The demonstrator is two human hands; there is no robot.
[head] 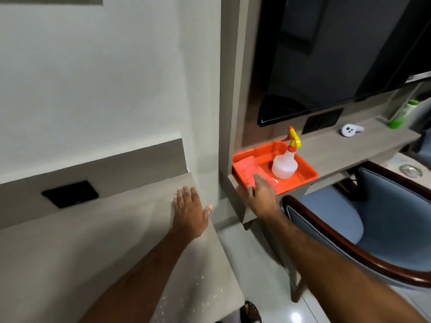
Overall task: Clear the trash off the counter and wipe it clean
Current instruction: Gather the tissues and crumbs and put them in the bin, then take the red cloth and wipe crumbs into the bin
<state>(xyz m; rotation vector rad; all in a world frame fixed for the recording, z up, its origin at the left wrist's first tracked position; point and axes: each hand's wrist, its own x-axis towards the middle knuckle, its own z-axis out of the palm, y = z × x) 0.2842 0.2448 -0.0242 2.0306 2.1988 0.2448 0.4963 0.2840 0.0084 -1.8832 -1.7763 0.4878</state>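
Nearest the camera, the grey counter (98, 252) runs under the left forearm, and fine pale specks are scattered along its near right edge, so the wipe is not yet finished there, by my reading. The left hand (190, 212) lies flat and open on the counter's right end, palm down, fingers together, thumb splayed toward the edge, gripping nothing. No trash is visible on this surface.

Across the gap, the right hand (262, 194) reaches over the near rim of the orange tray (300, 180), which sits on the neighbouring desk. Its fingers are extended and spread, not closed on anything; the fingertips touch or hover just over the folded orange cloth (247, 170) in the tray's left half, and which of the two I cannot tell.

Here is the risk: the tray overhangs the desk's front edge slightly, so a downward press or a tug on the cloth could tip or drag it. The clear spray bottle (285, 165) with its yellow-and-red trigger stands upright just right of the hand, near enough that a careless sweep of the wrist could knock it over.

Farther back, a white controller (349, 130) and a green bottle (403, 114) rest on the desk, well apart from both hands.
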